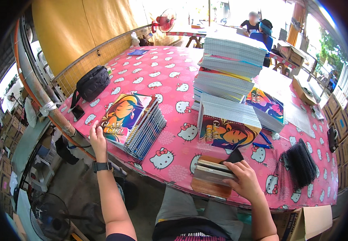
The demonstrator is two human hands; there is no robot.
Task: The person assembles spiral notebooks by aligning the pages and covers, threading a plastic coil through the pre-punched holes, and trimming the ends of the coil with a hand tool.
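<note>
My left hand (97, 138) is at the left edge of a neat stack of spiral-bound notebooks (127, 116), fingers stretched out and touching or close to the colourful top cover. My right hand (244, 178) curls over the right end of a wooden block with grey metal plates (212, 174) at the table's near edge. A black flap-like piece (234, 155) sticks out beyond its fingers. Just past the block lies a pile of unbound notebooks (229, 122) with a similar illustrated cover. Blue-handled pliers (264, 142) rest to the right of that pile.
Tall stacks of paper (232, 60) rise behind the pile. Black spiral coils (298, 162) lie at the right on the pink patterned tablecloth (166, 156). A black bag (93, 83) and a phone (77, 112) sit at the left. Two people work farther back. An open carton (312, 223) stands below right.
</note>
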